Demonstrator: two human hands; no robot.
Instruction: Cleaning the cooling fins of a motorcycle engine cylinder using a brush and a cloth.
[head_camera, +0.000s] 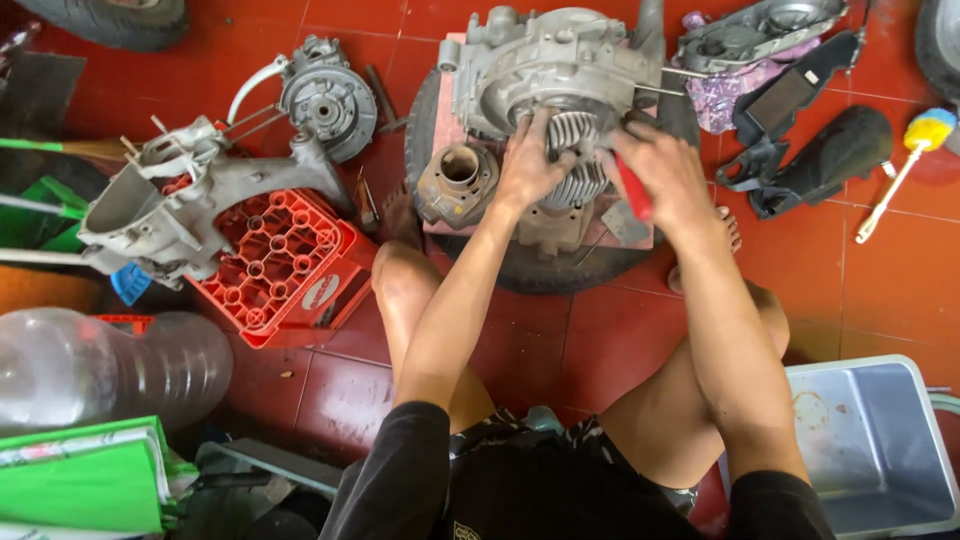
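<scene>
A grey engine casing (560, 65) with a finned cylinder (575, 160) lies on a black tyre (540, 270) on the red tile floor. My left hand (530, 160) rests with spread fingers on the fins of the cylinder. My right hand (665, 175) grips a red-handled tool (633, 190) at the cylinder's right side. A round rusty cylinder part (458, 180) sits just left of my left hand on the tyre.
A second engine casing (190, 200) lies on a red plastic crate (285, 265) at left, a round metal cover (325, 100) behind it. Black plastic covers (820, 150) and a yellow-headed brush (915, 150) lie at right. A grey tub (880, 450) stands at lower right, a clear bottle (90, 365) at lower left.
</scene>
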